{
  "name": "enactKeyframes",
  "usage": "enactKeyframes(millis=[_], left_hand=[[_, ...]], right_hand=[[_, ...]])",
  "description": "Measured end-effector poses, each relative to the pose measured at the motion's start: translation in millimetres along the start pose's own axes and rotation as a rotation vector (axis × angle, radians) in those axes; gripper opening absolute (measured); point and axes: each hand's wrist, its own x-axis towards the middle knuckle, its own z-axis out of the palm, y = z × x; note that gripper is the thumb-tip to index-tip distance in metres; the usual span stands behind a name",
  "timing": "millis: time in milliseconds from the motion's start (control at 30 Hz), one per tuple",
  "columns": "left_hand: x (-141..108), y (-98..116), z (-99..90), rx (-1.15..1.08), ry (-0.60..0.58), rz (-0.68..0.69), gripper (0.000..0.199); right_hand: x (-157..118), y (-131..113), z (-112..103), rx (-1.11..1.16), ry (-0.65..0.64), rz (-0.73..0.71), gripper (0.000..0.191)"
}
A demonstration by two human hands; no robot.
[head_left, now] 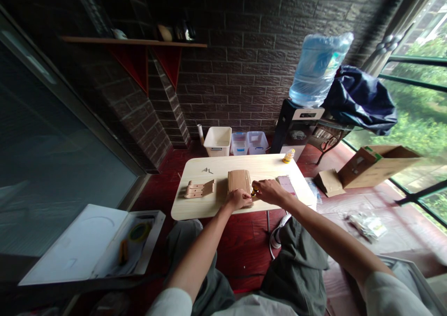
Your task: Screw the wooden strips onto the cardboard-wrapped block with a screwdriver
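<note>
- Head view: a slatted wooden box (239, 180) stands on the pale table (263, 168), just below the centre of the frame, between the two hands and partly above them in the picture.
- Left hand (239, 198): it lies across the lower edge of the wooden box, touching it, with the wrist toward the bottom of the frame. Its fingers are bent and close together near the box's lower right corner; whether they pinch a small piece there, I cannot tell.
- Right hand (268, 191): it is just right of the wooden box, fingers wrapped around a yellow-and-black tool (254, 192). The tool sits between this hand and the box's right side, near the left fingertips; its tip is too small to make out.
- Left part of the table: a wooden piece with slats and a raised side (199, 189) lies apart from both hands. Above it in the frame is a little heap of dark, thin pieces (207, 170).
- Right part of the table: a pinkish sheet (287, 184) lies beyond the right hand, and a yellow-capped bottle (288, 155) stands near the upper right corner.
- Above the table in the frame: a cream bin (218, 151) stands beside two clear boxes (248, 143) on the floor.
</note>
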Motion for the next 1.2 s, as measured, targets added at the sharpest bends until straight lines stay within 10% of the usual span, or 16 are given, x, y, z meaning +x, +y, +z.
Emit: enactKeyframes(millis=[1200], left_hand=[[2.3, -7.4, 5.9, 0.013, 0.012, 0.016, 0.018]], right_hand=[[1.2, -1.5, 7.7, 0.002, 0.034, 0.03, 0.033]])
